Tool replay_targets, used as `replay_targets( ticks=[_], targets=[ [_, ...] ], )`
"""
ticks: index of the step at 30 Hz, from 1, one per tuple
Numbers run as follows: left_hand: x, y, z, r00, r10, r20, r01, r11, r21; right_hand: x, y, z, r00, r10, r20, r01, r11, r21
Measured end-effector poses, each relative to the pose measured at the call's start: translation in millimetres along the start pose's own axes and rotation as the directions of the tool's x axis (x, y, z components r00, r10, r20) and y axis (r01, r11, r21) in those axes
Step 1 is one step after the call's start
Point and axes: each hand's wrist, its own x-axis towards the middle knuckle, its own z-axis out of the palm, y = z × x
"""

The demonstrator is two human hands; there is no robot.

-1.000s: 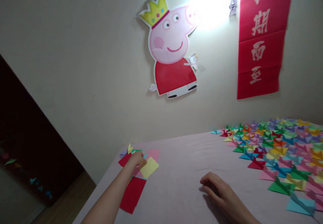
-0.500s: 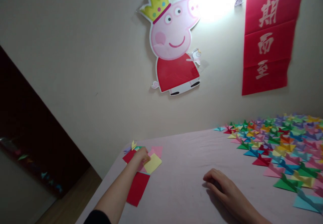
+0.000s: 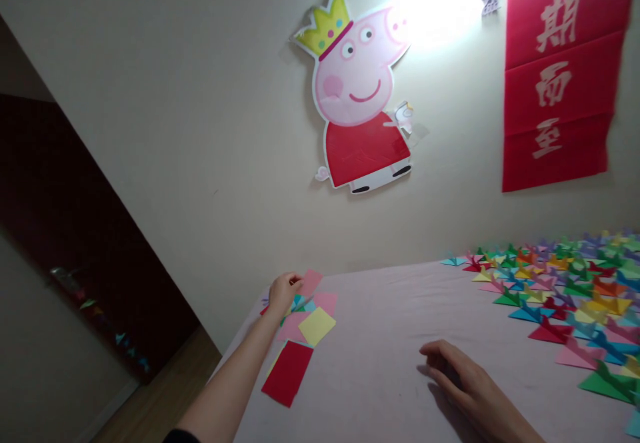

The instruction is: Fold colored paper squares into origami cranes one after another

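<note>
My left hand is closed at the far left of the table, pinching a pink square of paper by its edge. Below it lie loose sheets: a yellow square, another pink sheet, some blue and green pieces, and a red stack nearer to me. Part of this pile is hidden behind my left hand and forearm. My right hand rests on its side on the tabletop, fingers loosely curled, the thumb apart from them, with nothing visible inside.
Rows of folded paper cranes in many colours cover the right side of the pale pink tabletop. Behind stands a wall with a cartoon pig cutout and a red banner. A dark door is at left.
My left hand has lifted from the sheets and moved toward the back, now with a pink square in its fingers. The view has shifted slightly left; my right hand stays on the table.
</note>
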Motion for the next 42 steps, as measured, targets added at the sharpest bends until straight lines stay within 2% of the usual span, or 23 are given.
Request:
replay_targets(
  ticks=[1,3,5,6,8,9,10,12,18,22,24,27,31,33,35,38,40,42],
  targets=[
    [-13,12,4.3,0.996,0.088,-0.015,-0.088,0.996,-0.022,0,3,1,0.999,-0.01,-0.051,0.009,1.0,-0.012],
    [-46,39,24.4,0.967,0.253,-0.021,-0.253,0.965,-0.07,1,7,0,0.981,-0.09,-0.172,0.079,0.994,-0.074],
    [-86,64,55.3,0.926,0.378,0.004,-0.375,0.92,-0.117,0,8,-3,0.941,-0.234,-0.245,0.19,0.963,-0.19],
    [-106,75,72.0,0.895,0.446,0.012,-0.44,0.886,-0.144,-1,7,-5,0.92,-0.307,-0.244,0.243,0.935,-0.26],
    [-141,90,102.0,0.781,0.621,-0.068,-0.621,0.76,-0.19,-5,4,-12,0.905,-0.39,-0.171,0.304,0.872,-0.384],
    [-154,95,113.9,0.746,0.661,-0.078,-0.661,0.723,-0.202,-8,2,-15,0.911,-0.395,-0.122,0.311,0.849,-0.427],
    [-165,97,123.3,0.728,0.681,-0.081,-0.68,0.702,-0.212,-11,0,-18,0.923,-0.378,-0.07,0.307,0.836,-0.455],
    [-178,98,134.8,0.733,0.678,-0.049,-0.671,0.71,-0.213,-18,-1,-24,0.946,-0.324,0.008,0.289,0.832,-0.474],
    [-194,96,136.0,0.761,0.622,0.183,-0.618,0.781,-0.09,-30,6,-31,0.964,-0.208,0.168,0.255,0.901,-0.35],
    [-206,94,138.9,0.782,0.569,0.255,-0.57,0.818,-0.079,-26,2,-36,0.975,-0.094,0.201,0.132,0.973,-0.187],
    [-210,90,147.4,0.786,0.563,0.254,-0.557,0.824,-0.104,-19,-5,-40,0.982,-0.023,0.185,0.049,0.989,-0.14],
    [-214,80,167.0,0.796,0.563,0.224,-0.553,0.826,-0.113,-7,-13,-42,0.981,0.106,0.164,-0.075,0.981,-0.181],
    [-214,73,183.5,0.801,0.578,0.157,-0.571,0.816,-0.089,0,-16,-38,0.975,0.171,0.143,-0.118,0.939,-0.322],
    [-212,73,181.8,0.79,0.589,0.171,-0.587,0.807,-0.066,-2,-13,-36,0.981,0.147,0.129,-0.093,0.932,-0.351],
    [-209,76,176.6,0.735,0.635,0.237,-0.641,0.765,-0.065,-7,-9,-36,0.987,0.12,0.108,-0.074,0.93,-0.359],
    [-206,80,170.0,0.693,0.676,0.251,-0.686,0.725,-0.056,-11,-5,-38,0.986,0.138,0.093,-0.096,0.928,-0.359],
    [-206,83,168.2,0.689,0.69,0.223,-0.702,0.711,-0.034,-10,-5,-40,0.978,0.179,0.104,-0.129,0.92,-0.369],
    [-207,87,167.1,0.706,0.687,0.172,-0.699,0.715,0.01,-6,-7,-41,0.968,0.219,0.122,-0.155,0.906,-0.393]
  ],
)
